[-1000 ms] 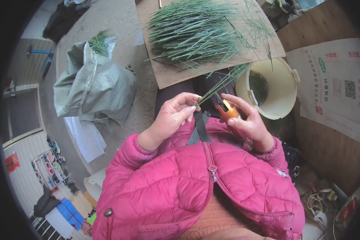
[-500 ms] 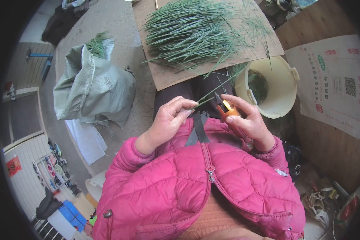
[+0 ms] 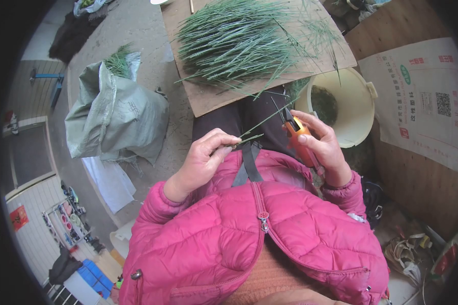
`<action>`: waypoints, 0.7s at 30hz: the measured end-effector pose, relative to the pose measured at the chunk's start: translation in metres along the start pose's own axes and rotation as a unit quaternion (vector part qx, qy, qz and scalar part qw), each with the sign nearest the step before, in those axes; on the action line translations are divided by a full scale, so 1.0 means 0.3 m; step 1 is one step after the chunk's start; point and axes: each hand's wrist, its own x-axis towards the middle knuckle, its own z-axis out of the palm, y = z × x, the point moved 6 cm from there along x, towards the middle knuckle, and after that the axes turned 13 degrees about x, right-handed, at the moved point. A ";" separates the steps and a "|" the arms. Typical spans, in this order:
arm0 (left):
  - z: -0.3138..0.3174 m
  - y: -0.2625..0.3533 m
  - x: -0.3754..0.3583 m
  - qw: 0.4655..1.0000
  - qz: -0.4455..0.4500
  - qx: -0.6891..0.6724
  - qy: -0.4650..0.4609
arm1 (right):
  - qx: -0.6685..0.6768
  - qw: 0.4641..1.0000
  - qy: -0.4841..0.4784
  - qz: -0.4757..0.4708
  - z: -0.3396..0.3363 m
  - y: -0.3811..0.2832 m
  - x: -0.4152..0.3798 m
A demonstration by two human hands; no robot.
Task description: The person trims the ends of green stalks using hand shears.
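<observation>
My left hand (image 3: 203, 156) pinches thin green stems between thumb and fingertips. One long stem (image 3: 263, 122) slants up and right toward the blades, and a shorter piece (image 3: 252, 138) pokes out beside it. In my right hand (image 3: 324, 146) is a pair of orange snips (image 3: 301, 141), its dark pointed blades directed up and away from me. The tip of the long stem overlaps the blades in this view. Ahead of both hands, a large pile of green stems (image 3: 236, 43) lies on a brown board (image 3: 208, 100) above my knees.
A cream bucket (image 3: 360, 114) with green bits inside stands tipped toward me at the right of the board. On the left sits a grey-green woven sack (image 3: 130, 119) with greenery at its mouth. A wooden panel (image 3: 432, 168) with a printed sheet borders the right.
My left hand now shows a short piece beside the long stem. My right hand has moved slightly right with the snips, and the view has shifted a little.
</observation>
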 end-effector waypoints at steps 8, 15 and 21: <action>0.002 0.000 0.015 1.000 -0.004 -0.002 -0.009 | 0.051 0.999 -0.012 0.014 -0.004 -0.011 -0.006; 0.002 0.011 0.012 1.000 0.018 0.009 -0.018 | 0.017 1.000 -0.003 0.017 -0.002 -0.006 -0.011; 0.013 0.022 0.034 1.000 0.018 -0.001 -0.016 | -0.028 1.000 0.007 0.011 -0.036 -0.053 0.001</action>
